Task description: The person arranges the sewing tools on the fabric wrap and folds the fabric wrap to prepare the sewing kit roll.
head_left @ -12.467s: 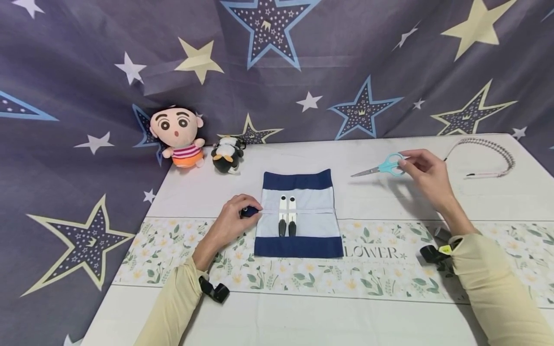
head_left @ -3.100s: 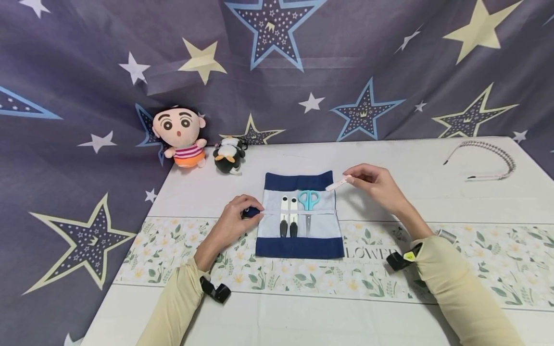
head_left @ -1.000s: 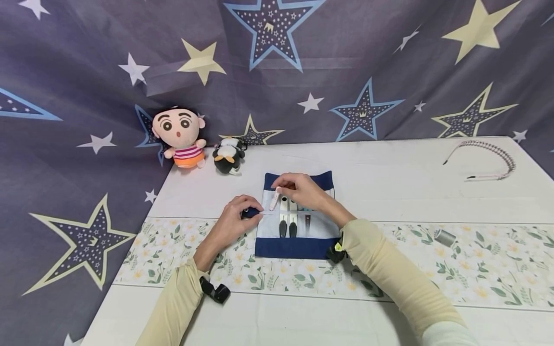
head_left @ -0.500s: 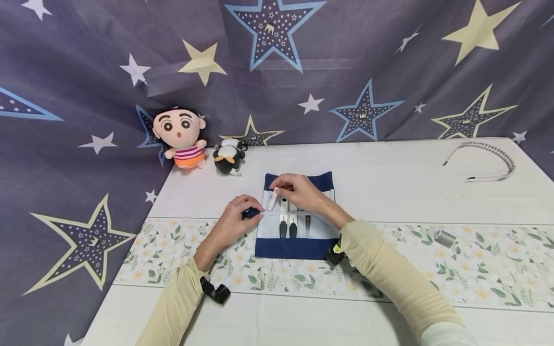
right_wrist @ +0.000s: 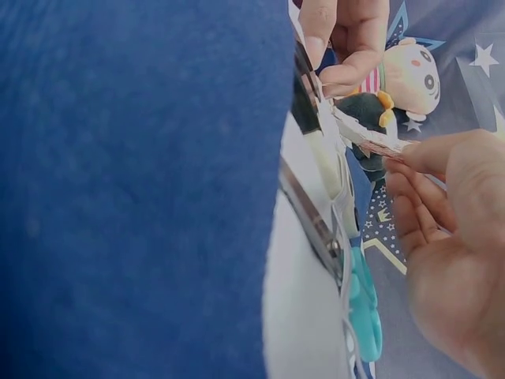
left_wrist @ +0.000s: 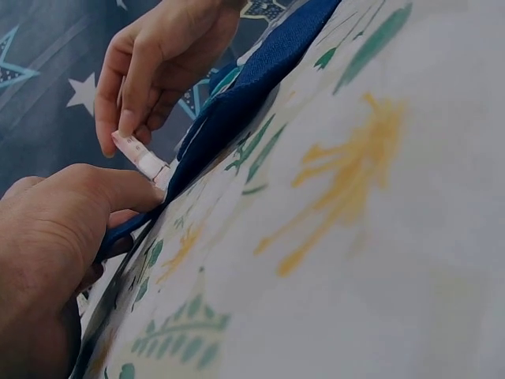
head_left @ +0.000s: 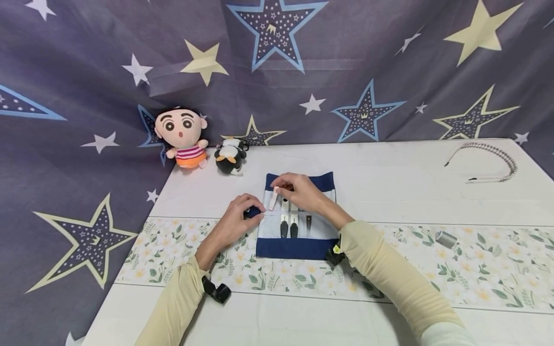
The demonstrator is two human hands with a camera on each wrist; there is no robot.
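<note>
A light-blue cloth tool roll [head_left: 324, 226] with navy bands lies spread out mid-table. My left hand [head_left: 233, 218] pinches its left edge, where the thin elastic band [head_left: 269, 213] meets the side. My right hand [head_left: 300, 192] reaches over the roll and pinches a folded, pale pink-white tape measure [head_left: 274, 198], which slants down with its lower end at the band. In the left wrist view the tape measure [left_wrist: 142, 160] ends beside my left thumb. Two white tools with black ends [head_left: 289, 226] sit under the band. The turquoise-handled scissors [right_wrist: 364, 308] are partly hidden beneath my right hand.
A grey thread spool [head_left: 446, 239] lies on the flowered strip at right. At the back right is a headband [head_left: 497, 158]. A plush doll [head_left: 182, 137] and a penguin plush [head_left: 230, 156] stand at the back left, before a star-patterned curtain.
Earlier my right hand held the scissors, now in the roll. It then brought the tape measure from the right across to the roll's left side. Over the last second both hands barely move.
</note>
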